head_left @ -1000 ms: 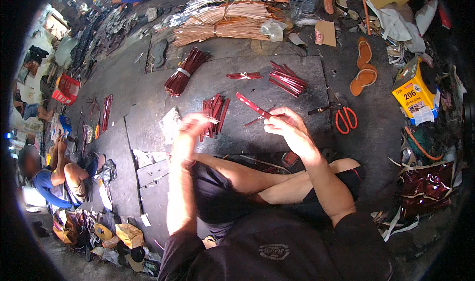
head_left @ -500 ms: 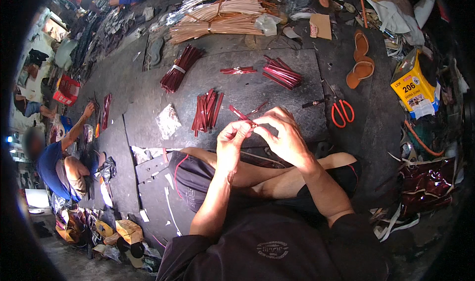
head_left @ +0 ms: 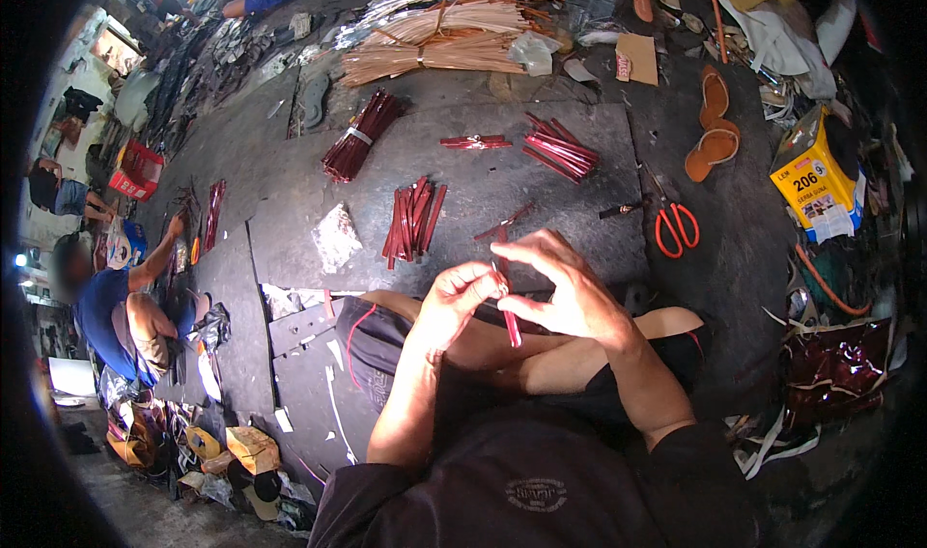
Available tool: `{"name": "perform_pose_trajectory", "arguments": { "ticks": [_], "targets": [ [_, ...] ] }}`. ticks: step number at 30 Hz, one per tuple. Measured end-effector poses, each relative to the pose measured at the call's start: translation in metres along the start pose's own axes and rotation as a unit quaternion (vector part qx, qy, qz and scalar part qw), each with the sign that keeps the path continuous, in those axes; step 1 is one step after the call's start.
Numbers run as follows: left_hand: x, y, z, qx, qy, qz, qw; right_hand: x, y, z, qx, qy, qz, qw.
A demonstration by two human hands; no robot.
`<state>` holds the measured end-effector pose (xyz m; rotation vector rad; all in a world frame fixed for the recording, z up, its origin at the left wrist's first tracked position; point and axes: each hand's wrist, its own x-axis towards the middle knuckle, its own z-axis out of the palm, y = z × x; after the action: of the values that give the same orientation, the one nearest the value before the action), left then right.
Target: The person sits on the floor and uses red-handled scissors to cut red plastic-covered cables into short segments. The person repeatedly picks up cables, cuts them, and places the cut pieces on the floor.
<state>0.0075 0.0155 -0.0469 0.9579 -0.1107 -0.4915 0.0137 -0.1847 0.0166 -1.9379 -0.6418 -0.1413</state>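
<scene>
My left hand pinches a dark red glossy strap at a small shiny metal piece, perhaps a buckle. The strap's lower end hangs toward my lap. My right hand is beside it, thumb and index finger apart, with the thumb tip close to or touching the strap; contact is unclear. Just beyond the fingers, another narrow red strap lies on the dark board. A loose bunch of red strips and a clear plastic bag of small pieces lie to the left.
Farther off are a tied dark red bundle, a few red straps with metal pieces and another red bundle. Orange-handled scissors, tan soles and a yellow can stand right. A person sits at far left.
The strap in my left hand has turned from pointing away to hanging toward me. My right thumb and index finger have spread apart, and both hands have shifted slightly toward my lap.
</scene>
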Motion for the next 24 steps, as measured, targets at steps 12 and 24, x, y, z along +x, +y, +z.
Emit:
{"name": "perform_pose_trajectory", "arguments": {
  "ticks": [12, 24],
  "targets": [
    [-0.013, -0.012, -0.003, -0.188, -0.117, -0.07, 0.973, 0.0, -0.007, -0.016, 0.044, -0.119, 0.014, 0.992],
    [-0.009, -0.013, -0.002, -0.172, -0.085, -0.073, 0.979, -0.004, 0.002, -0.017, 0.068, -0.112, -0.012, 0.991]
  ]
}}
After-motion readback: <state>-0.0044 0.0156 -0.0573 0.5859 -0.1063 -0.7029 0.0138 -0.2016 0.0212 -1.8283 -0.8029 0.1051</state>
